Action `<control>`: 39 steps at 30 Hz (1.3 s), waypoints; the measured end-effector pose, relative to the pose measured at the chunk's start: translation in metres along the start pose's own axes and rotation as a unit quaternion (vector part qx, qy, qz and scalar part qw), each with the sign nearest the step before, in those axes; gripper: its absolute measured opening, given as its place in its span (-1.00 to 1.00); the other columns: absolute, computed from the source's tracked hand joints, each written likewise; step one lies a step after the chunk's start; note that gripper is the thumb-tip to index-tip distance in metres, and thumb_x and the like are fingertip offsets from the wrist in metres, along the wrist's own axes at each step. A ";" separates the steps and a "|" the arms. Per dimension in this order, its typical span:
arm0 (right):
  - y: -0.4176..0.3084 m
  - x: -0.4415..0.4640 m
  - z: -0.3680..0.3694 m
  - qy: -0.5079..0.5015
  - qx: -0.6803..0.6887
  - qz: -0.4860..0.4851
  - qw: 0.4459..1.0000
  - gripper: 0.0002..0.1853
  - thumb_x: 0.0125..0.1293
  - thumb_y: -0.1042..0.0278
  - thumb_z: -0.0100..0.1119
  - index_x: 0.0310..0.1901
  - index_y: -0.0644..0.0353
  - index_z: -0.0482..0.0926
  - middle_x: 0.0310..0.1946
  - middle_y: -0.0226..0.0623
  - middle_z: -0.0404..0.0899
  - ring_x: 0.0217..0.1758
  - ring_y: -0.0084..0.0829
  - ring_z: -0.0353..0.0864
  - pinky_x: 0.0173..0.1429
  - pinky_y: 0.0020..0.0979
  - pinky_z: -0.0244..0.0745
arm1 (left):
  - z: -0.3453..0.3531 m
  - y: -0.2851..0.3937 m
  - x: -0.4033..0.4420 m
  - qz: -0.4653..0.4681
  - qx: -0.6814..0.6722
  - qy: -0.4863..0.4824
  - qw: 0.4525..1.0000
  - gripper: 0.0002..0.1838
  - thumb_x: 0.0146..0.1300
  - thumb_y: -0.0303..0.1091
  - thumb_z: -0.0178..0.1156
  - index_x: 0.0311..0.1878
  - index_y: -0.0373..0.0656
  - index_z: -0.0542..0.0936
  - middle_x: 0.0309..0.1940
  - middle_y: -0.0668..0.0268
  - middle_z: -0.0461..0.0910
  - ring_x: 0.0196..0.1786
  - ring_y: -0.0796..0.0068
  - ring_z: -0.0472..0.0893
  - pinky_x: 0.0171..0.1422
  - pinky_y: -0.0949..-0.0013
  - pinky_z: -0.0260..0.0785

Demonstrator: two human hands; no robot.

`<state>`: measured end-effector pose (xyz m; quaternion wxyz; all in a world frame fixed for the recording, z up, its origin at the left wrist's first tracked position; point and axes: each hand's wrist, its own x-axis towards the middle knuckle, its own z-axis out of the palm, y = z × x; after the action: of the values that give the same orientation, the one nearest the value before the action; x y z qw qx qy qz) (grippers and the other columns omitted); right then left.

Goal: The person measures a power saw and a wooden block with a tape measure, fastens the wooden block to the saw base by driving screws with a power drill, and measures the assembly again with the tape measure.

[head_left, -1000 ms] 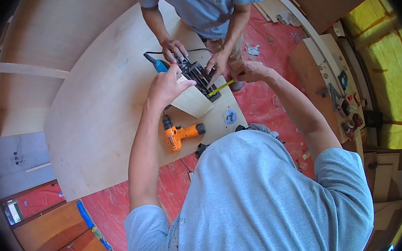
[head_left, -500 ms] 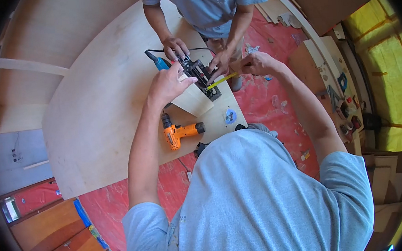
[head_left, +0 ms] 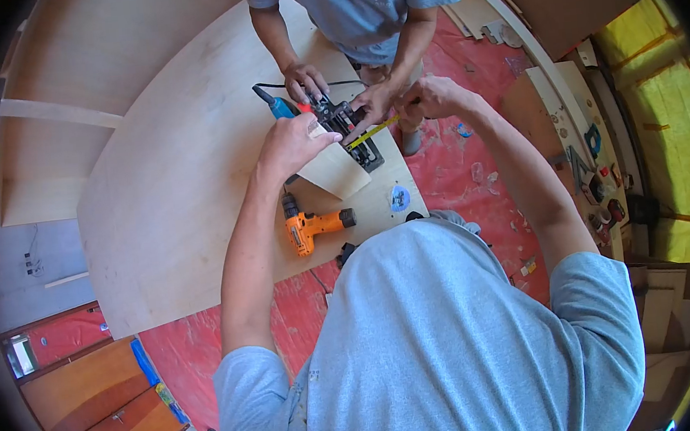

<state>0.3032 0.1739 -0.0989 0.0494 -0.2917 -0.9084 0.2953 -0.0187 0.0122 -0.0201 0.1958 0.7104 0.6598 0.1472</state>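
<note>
My left hand (head_left: pixel 296 146) is closed on the upper end of a light wooden board (head_left: pixel 340 173), its thumb lying along the top. Beside that board lies a corded power tool with a teal body (head_left: pixel 279 107) and a black metal base. Farther right, my right hand (head_left: pixel 436 97) is closed on a tape measure, whose yellow blade (head_left: pixel 374 132) stretches left across the tool's base; its case is hidden. Opposite me, a co-worker's one hand (head_left: pixel 305 81) rests on the tool and the other hand (head_left: pixel 374 104) touches it near the blade.
An orange cordless drill (head_left: pixel 313 225) lies on the large plywood sheet (head_left: pixel 171 198) near its front edge, with a round blue-white sticker (head_left: pixel 399 197) to its right. Red sheeting (head_left: pixel 475 196) covers the floor. Hand tools lie on a bench (head_left: pixel 574 113) at the right.
My right hand has moved slightly left, nearer the co-worker's hand, and less of the yellow blade shows. The co-worker's hand by the blade has shifted slightly left. My left hand keeps its hold.
</note>
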 end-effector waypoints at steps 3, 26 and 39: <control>0.006 0.004 0.003 -0.014 -0.019 0.016 1.000 -0.71 0.27 0.14 0.31 -0.02 -0.18 0.88 -0.19 -0.18 0.84 -0.13 -0.05 0.83 0.00 -0.05 0.69 | -0.001 0.002 0.000 -0.003 0.007 -0.004 1.000 -0.37 0.25 0.17 0.59 -0.25 -0.34 0.68 -0.39 -0.14 0.74 -0.21 -0.20 0.80 -0.10 -0.06 0.63; -0.006 0.000 -0.001 -0.007 -0.022 0.025 0.999 -0.71 0.36 0.04 0.42 -0.14 0.08 0.85 -0.21 -0.11 0.82 -0.12 -0.01 0.82 -0.02 -0.03 0.66 | 0.012 0.014 0.001 -0.019 0.117 0.030 0.993 -0.46 0.66 0.08 0.10 -0.18 -0.27 0.69 -0.44 -0.17 0.72 -0.25 -0.31 0.76 -0.08 -0.24 0.62; 0.000 0.002 0.000 -0.030 -0.042 0.031 0.998 -0.68 0.29 0.14 0.32 0.02 -0.05 0.87 -0.25 -0.03 0.80 -0.20 -0.01 0.80 -0.04 -0.03 0.66 | 0.018 0.017 -0.005 -0.009 0.162 0.084 0.983 -0.59 0.66 -0.05 0.07 0.31 -0.16 0.50 -0.44 -0.11 0.75 -0.34 -0.28 0.78 -0.22 -0.28 0.64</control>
<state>0.3020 0.1748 -0.0996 0.0006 -0.3124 -0.9117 0.2667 0.0041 0.0048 -0.0279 0.0238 0.7116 0.6956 0.0958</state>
